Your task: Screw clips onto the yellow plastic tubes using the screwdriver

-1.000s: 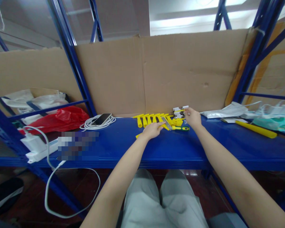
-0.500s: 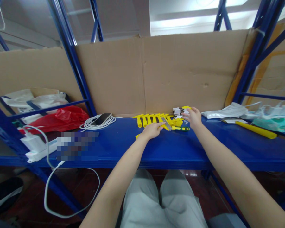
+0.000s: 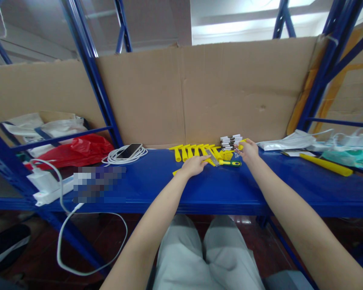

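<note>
My left hand (image 3: 195, 166) is closed around a yellow-handled tool with a flat metal blade (image 3: 213, 158), which looks like a scraper. Its handle end pokes out behind the hand. My right hand (image 3: 249, 151) pinches a small yellow piece (image 3: 243, 142) between thumb and fingers. Just left of that hand lies a stack of white and dark strips (image 3: 230, 141). A green-and-yellow screwdriver (image 3: 232, 163) rests between the hands. Several yellow handles (image 3: 188, 152) stand in a row behind my left hand, with small yellow pieces (image 3: 226, 155) to their right.
A phone (image 3: 131, 151) lies on a coiled white cable at left, near a red bag (image 3: 78, 150) and a power strip (image 3: 53, 193). To the right are a white packet (image 3: 286, 141), a long yellow bar (image 3: 326, 165) and a green bag (image 3: 347, 158). Cardboard (image 3: 230, 88) closes the back.
My right hand has drawn slightly right and down, away from the stack, with the small yellow piece in its fingers. More of the stack shows. My left hand stays in place.
</note>
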Demonstrator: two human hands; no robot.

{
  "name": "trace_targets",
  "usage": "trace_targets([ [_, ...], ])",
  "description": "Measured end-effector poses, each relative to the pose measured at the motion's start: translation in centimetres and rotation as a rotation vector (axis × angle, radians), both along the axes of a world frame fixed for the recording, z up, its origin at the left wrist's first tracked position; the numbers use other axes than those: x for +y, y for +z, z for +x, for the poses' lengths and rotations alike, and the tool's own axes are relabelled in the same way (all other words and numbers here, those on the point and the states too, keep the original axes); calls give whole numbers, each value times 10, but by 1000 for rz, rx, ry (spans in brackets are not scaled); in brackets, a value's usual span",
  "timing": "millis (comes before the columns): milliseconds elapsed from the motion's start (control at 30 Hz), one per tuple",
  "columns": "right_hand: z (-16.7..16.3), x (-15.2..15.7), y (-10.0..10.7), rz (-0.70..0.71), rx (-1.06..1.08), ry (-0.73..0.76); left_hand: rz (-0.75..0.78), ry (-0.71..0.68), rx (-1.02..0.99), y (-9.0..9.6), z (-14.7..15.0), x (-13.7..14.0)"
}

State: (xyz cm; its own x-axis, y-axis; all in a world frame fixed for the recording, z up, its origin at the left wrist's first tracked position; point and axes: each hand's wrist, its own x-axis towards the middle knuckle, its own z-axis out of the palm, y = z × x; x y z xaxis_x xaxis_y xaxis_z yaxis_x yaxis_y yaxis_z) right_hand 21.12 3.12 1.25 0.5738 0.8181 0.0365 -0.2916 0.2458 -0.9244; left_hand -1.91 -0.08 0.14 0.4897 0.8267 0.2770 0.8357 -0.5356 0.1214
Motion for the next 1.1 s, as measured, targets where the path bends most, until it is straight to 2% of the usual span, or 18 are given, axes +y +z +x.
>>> trace_targets([
  [400, -3, 4, -4, -37, 20, 102, -7, 5, -4, 1, 0, -1],
  [600, -8, 6, -4, -175, -157, 101, -10, 5, 12, 1, 0, -1],
  [800, -19, 0, -3, -190, -229, 314, -14, 8, 8, 2, 0, -2],
  [967, -27, -9, 2, -154, -212, 396, -18, 10, 2, 1, 0, -2],
  [1100, -38, -15, 3, -117, -294, 443, -20, 26, -6, 0, 0, -1],
])
